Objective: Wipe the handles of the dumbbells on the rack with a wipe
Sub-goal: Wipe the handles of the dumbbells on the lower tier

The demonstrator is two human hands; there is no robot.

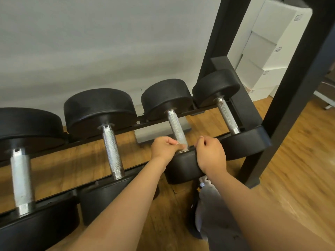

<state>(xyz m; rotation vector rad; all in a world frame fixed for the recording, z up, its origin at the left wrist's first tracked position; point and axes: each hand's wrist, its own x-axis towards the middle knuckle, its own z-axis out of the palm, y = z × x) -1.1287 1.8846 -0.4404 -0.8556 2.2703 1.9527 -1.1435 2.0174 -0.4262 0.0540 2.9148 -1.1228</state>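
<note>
Backing rack (284,124), grey wall (90,42), wood floor (299,169)

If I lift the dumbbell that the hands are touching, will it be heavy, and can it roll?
Probably heavy for its size: the dumbbell has thick, solid-looking black heads. The knurled handle should not slip easily. Its round heads could roll once off the rack.

Left hand (164,148) grips one dumbbell handle (176,127), right hand (211,154) curled just beside.
</note>
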